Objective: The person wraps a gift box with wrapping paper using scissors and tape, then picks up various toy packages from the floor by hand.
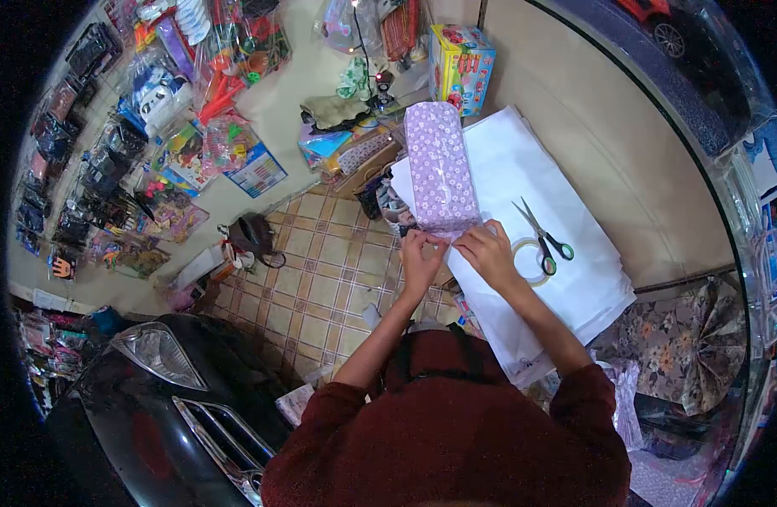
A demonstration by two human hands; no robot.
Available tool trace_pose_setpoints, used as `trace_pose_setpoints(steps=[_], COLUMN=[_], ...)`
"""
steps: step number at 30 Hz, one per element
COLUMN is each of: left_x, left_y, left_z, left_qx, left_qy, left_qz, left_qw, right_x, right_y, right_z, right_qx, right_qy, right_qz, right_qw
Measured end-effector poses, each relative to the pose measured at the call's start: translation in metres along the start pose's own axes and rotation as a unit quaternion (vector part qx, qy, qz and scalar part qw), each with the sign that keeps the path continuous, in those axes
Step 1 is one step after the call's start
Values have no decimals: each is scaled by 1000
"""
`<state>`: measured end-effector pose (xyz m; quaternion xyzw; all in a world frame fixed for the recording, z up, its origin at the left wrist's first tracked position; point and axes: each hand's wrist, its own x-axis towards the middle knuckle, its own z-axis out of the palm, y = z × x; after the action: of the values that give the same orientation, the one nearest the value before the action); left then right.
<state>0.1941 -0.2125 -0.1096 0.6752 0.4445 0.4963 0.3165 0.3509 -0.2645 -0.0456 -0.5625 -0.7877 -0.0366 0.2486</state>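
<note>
A long box in purple flowered wrapping paper [437, 160] lies on a stack of white paper sheets [566, 211], with a shiny strip along its top. At its near end, my left hand [421, 264] has thumb and fingers pinched together on the edge of the wrapping paper. Close beside it, my right hand [487, 253] is also closed at the same end, its fingertips pressed on the paper. A roll of clear tape [520, 252] lies flat just right of my right hand. Open-bladed scissors [544, 237] with black and green handles rest partly over the roll.
A colourful toy box [462, 69] stands behind the wrapped box. To the left is a tiled floor [321, 253], with a black toy car [160, 414] at lower left. Bagged toys [228, 148] hang on the left wall. Folded flowered cloth or paper [684, 346] lies at right.
</note>
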Motion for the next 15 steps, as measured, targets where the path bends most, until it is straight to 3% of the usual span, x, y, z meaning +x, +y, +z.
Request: trace_pose_setpoints(steps=[8,15], left_x=[2,0], left_y=[5,15], left_z=[-3,-3], left_qx=[30,92], left_qy=[-43,-24], left_qz=[-65,-35], left_qw=[997,995], right_x=[0,0], right_y=[-4,-5], right_z=[0,3], right_qx=[-11,13], right_qy=[49,57], right_qz=[-28,-25], right_qw=[998,998])
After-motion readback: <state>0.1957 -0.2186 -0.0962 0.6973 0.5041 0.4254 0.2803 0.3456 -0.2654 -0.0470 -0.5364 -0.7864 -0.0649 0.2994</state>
